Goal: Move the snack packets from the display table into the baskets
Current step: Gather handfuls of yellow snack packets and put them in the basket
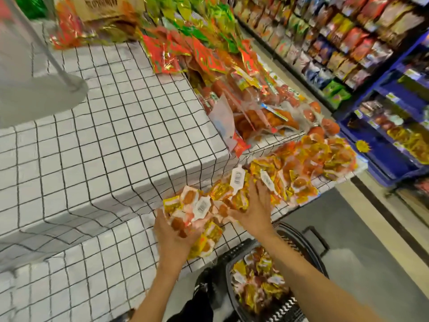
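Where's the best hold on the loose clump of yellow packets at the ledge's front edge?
Scoop the packet clump from its outer sides, left hand and right hand cupped low under its edges: it's a heap of small flat packets, so a pinch would likely lift one.

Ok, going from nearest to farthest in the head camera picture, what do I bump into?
Dark plastic basket holding packets → left hand and right hand on small yellow and orange snack packets, on the white checked table → clear packs of orange-red food → shiny red and green packets.
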